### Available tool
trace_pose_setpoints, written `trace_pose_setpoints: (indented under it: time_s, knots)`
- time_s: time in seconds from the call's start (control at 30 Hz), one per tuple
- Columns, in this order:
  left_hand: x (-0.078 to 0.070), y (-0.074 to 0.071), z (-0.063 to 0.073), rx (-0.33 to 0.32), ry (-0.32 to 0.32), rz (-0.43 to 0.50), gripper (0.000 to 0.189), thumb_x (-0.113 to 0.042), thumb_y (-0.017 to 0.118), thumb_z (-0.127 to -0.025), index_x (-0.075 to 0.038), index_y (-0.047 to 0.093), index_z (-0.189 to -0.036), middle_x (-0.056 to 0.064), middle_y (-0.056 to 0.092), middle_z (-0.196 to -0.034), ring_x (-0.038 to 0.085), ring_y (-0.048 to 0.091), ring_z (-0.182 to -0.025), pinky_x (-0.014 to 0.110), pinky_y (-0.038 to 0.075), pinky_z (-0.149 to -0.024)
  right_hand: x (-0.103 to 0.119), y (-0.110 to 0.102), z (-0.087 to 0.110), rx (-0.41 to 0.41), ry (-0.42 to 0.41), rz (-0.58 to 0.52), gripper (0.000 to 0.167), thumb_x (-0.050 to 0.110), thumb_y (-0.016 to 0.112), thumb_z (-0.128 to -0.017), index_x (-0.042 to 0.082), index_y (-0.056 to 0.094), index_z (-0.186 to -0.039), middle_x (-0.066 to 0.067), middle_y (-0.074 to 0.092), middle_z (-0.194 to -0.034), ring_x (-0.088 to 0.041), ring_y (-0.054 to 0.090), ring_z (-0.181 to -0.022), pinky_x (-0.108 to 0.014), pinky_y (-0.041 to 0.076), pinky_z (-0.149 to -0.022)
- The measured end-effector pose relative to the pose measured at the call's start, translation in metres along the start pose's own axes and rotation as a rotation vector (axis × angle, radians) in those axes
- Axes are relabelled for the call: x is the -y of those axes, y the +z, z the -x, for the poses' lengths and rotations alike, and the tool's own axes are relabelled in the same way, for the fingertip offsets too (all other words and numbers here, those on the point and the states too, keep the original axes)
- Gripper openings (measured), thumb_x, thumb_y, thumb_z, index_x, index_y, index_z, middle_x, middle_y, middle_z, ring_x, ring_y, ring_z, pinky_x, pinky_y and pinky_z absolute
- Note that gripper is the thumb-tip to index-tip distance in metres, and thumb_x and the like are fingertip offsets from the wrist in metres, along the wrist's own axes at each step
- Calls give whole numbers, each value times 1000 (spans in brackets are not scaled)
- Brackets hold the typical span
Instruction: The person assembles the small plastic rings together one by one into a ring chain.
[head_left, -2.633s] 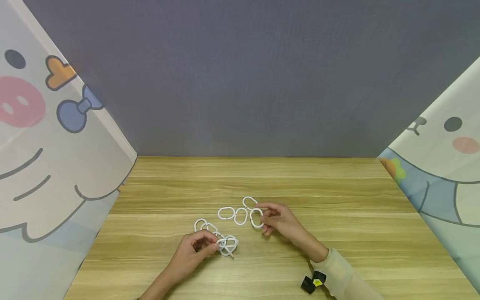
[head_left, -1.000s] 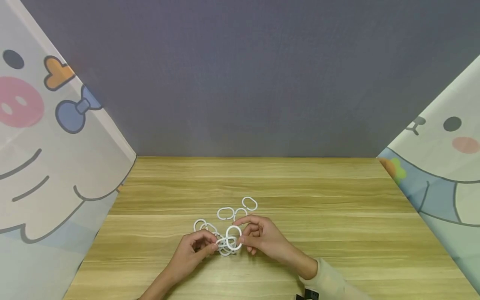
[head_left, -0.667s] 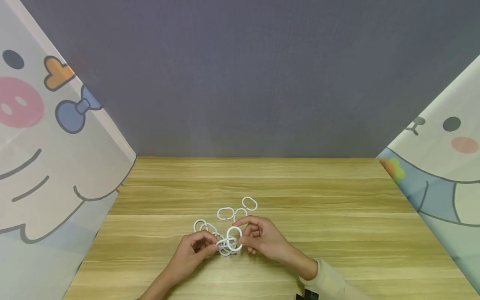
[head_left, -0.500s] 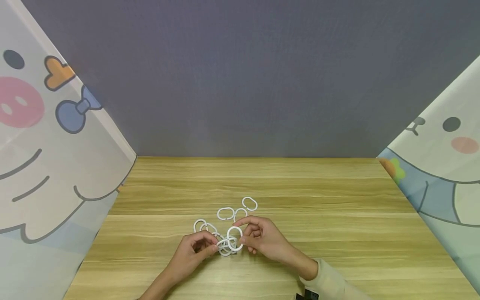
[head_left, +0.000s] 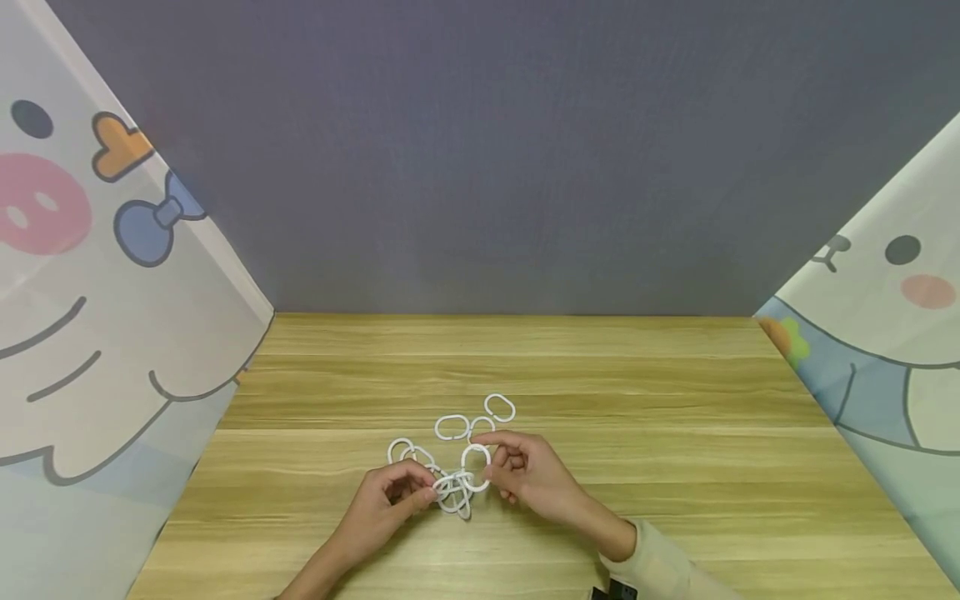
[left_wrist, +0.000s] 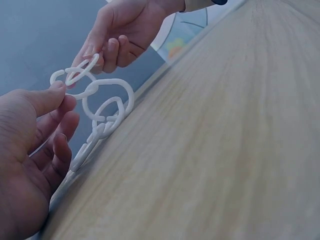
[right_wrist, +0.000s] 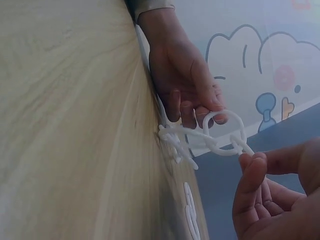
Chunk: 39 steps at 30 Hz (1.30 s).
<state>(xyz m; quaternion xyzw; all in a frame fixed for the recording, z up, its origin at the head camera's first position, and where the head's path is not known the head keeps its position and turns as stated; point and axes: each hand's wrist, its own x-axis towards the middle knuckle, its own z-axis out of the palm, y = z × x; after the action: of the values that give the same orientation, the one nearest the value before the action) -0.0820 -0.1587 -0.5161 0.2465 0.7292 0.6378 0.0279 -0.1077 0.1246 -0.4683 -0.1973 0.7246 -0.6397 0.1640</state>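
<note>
In the head view my left hand (head_left: 393, 502) pinches one white plastic ring (right_wrist: 225, 113) between thumb and index finger. More white rings (left_wrist: 125, 90), joined into a chain, hang from it and trail over the table by that hand. My right hand (head_left: 536, 479) pinches another white ring (head_left: 476, 468) by its edge. In the right wrist view this ring passes through the one in my left hand. Both rings are held above the table. Three loose white rings lie beyond my right hand: an oval ring (head_left: 452, 427), a partly hidden ring (head_left: 482, 427) and a farther ring (head_left: 499, 407).
The wooden table (head_left: 637, 392) runs back to a grey partition (head_left: 510, 167). Cartoon-printed panels stand at the left (head_left: 135, 333) and right (head_left: 900, 333). A black device (head_left: 621, 590) sits at my right sleeve.
My right hand has brought a ring from the loose ones over to my left hand. Just now it has drawn that ring slightly away and up. My left hand keeps its place.
</note>
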Motion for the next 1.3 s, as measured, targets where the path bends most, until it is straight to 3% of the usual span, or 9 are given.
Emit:
trace_pose_setpoints:
  time_s: [0.13,0.43,0.6,0.83,1.13,1.3]
  knots:
    - [1,0,-1,-1,-10,1,9,3,75,-102,-3,76,-108,9,72,-88,3,62,-74,26,54,-58,-1,-2,0,-12,22,-19,42,-5,67,-102,-12,63,-143,-12,69,-88,-7,62,-65,-18,54,-58]
    - [2,0,-1,3,-20,-6,8,1,75,-102,-4,76,-109,5,73,-88,4,63,-74,26,55,-59,-1,-3,3,-46,89,-52,23,-6,64,-105,-15,63,-126,-30,74,-81,-9,70,-59,-20,51,-48]
    - [4,1,0,8,-11,-2,9,3,75,-102,-4,76,-109,8,73,-88,3,63,-75,26,54,-58,-2,-3,3,-65,85,-54,16,0,64,-108,-14,61,-116,-30,78,-90,-16,78,-70,-23,55,-51]
    - [5,1,1,22,-30,-3,9,1,76,-102,-5,77,-109,8,74,-89,1,61,-75,25,53,-58,-4,-6,3,-107,60,-62,19,4,71,-106,-14,66,-111,-22,73,-92,-12,70,-74,-21,58,-59]
    - [4,1,1,39,-41,-14,18,3,79,-98,-10,78,-110,1,78,-97,5,65,-77,26,57,-62,-5,-7,2,-49,83,-199,25,-2,76,-100,-19,62,-110,-30,75,-95,-9,72,-70,-20,58,-59]
    - [4,2,0,43,-49,-26,18,0,82,-97,-12,79,-110,5,78,-100,4,64,-78,26,56,-62,-5,-4,2,-37,113,-244,28,-1,79,-97,-19,62,-109,-26,77,-92,-9,72,-66,-19,56,-56]
